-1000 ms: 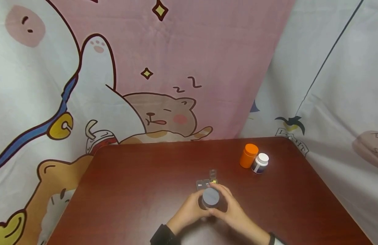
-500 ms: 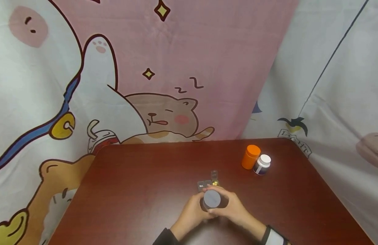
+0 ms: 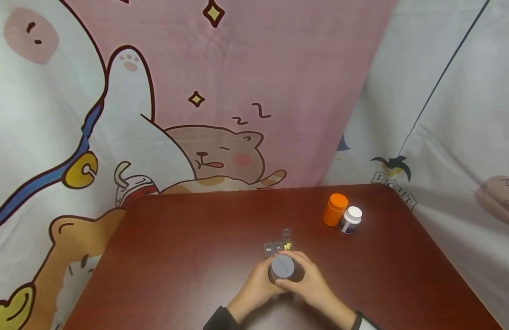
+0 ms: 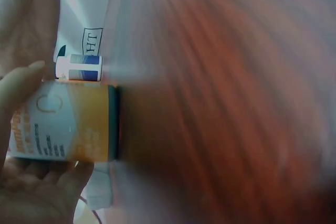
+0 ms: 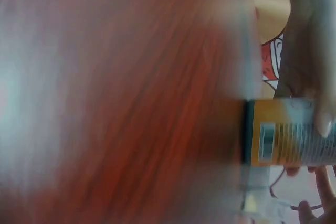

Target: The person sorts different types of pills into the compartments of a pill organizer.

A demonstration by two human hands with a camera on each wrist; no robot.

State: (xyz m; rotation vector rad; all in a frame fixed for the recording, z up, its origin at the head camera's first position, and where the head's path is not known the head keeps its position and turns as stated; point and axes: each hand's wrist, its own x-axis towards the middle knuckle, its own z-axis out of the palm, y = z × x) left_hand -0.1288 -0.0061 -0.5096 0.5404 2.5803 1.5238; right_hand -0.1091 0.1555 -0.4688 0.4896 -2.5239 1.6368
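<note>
Both hands hold one supplement bottle with a grey lid (image 3: 282,266) above the table. My left hand (image 3: 257,283) grips it from the left side. From the right, my right hand (image 3: 312,279) curls round it, with fingertips at the far side and thumb at the near side. In the left wrist view the bottle (image 4: 65,124) shows a white and orange label over a dark edge; in the right wrist view the bottle (image 5: 283,135) shows a barcode. Just beyond the hands lies a grey pill organizer (image 3: 269,249), partly hidden, with yellow pills (image 3: 287,246) in one compartment whose lid stands up.
An orange bottle (image 3: 335,210) and a white bottle (image 3: 351,220) with a dark label stand side by side at the back right of the reddish-brown table (image 3: 188,256). A cartoon-printed cloth (image 3: 304,91) hangs behind the table.
The right hand's fingertips and thumb have shifted slightly left around the top of the bottle. The left hand keeps its grip, and the bottle stays in nearly the same place.
</note>
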